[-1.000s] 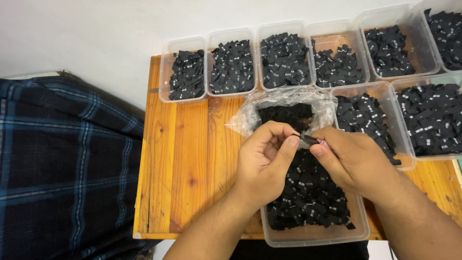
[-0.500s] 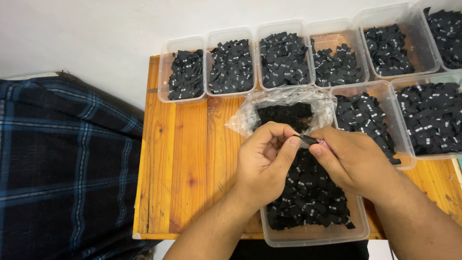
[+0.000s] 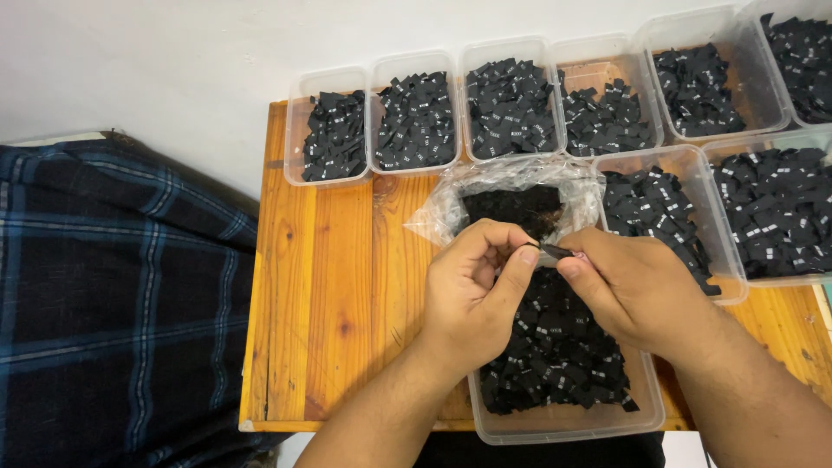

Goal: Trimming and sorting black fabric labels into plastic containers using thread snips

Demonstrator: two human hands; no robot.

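Note:
My left hand (image 3: 475,290) and my right hand (image 3: 640,290) meet above a clear plastic tub (image 3: 563,423) full of small black fabric labels (image 3: 555,360). Both pinch the same small black label (image 3: 551,253) between thumb and fingertips, left hand at its left end, right hand at its right end. Just behind the hands lies an open clear plastic bag (image 3: 511,186) holding a dark heap of more labels.
The tubs stand on a wooden table (image 3: 329,286). Several more clear tubs of black labels line its far edge (image 3: 416,121) and right side (image 3: 780,217). A dark blue plaid cloth (image 3: 113,295) lies left of the table. A pale wall (image 3: 173,61) runs behind.

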